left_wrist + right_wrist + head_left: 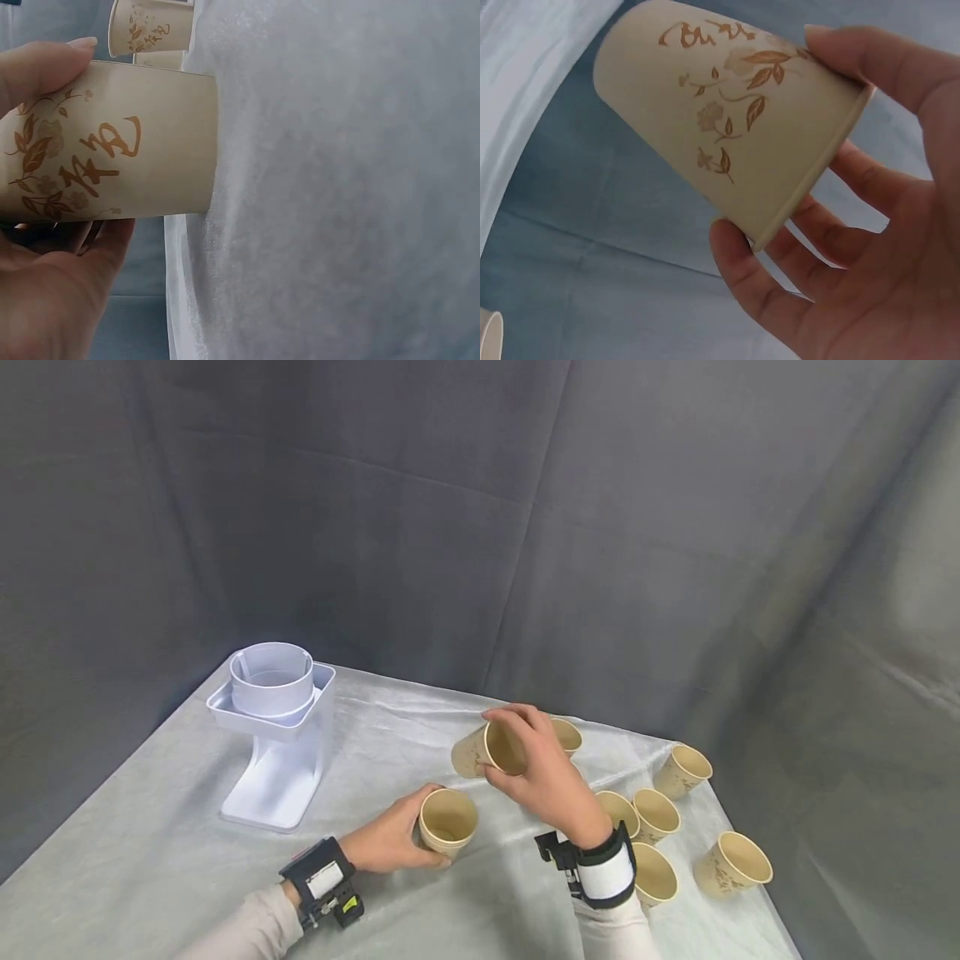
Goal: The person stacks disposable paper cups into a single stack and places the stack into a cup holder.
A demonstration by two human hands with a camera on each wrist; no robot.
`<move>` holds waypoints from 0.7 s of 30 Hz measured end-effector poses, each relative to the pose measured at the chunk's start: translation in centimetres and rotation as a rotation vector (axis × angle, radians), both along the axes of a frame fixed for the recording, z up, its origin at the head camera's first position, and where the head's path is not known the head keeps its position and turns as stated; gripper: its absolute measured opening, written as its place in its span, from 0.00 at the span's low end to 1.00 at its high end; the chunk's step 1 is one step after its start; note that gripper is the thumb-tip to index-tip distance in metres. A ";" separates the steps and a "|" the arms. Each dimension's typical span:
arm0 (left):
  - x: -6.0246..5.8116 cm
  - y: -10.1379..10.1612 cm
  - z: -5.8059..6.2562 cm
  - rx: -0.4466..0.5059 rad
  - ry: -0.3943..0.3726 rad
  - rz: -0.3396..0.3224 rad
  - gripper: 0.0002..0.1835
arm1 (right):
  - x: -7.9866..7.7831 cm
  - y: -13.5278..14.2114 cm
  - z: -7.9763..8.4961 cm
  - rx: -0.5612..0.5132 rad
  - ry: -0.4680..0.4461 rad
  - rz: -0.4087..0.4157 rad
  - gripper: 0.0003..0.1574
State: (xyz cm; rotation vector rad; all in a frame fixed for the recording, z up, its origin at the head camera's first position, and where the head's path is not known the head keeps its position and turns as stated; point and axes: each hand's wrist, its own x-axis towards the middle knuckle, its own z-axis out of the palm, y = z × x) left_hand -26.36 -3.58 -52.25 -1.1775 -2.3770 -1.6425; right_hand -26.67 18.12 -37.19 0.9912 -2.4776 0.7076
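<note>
My left hand [390,835] grips a beige paper cup [448,820] upright near the middle of the table; a second rim line shows just under its top edge. In the left wrist view, brown flowers and writing decorate this cup's side [169,142]. Above and a little to the right, my right hand [553,777] holds another paper cup [469,755] near its rim. That cup is tilted, its mouth toward the palm and its base pointing left. The right wrist view shows its printed side [727,120], with thumb and fingers around the rim.
Several more paper cups stand at the right, among them one at the back [681,772] and one near the right edge [731,864]. My right forearm partly covers this group. A white stand [273,781] with a round holder [272,695] on top is at the left. Grey cloth hangs behind.
</note>
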 end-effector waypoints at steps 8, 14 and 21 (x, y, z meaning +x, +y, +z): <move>-0.1 0.1 0.2 -0.015 -0.027 0.017 0.43 | 1.8 -0.4 0.0 -0.006 -0.022 0.052 0.35; -0.1 0.0 0.3 -0.013 -0.041 0.006 0.43 | 2.5 -0.9 -0.5 0.027 -0.070 0.064 0.34; 0.0 0.0 0.3 -0.016 -0.042 0.010 0.42 | 2.7 -1.6 -1.5 0.107 -0.101 0.107 0.34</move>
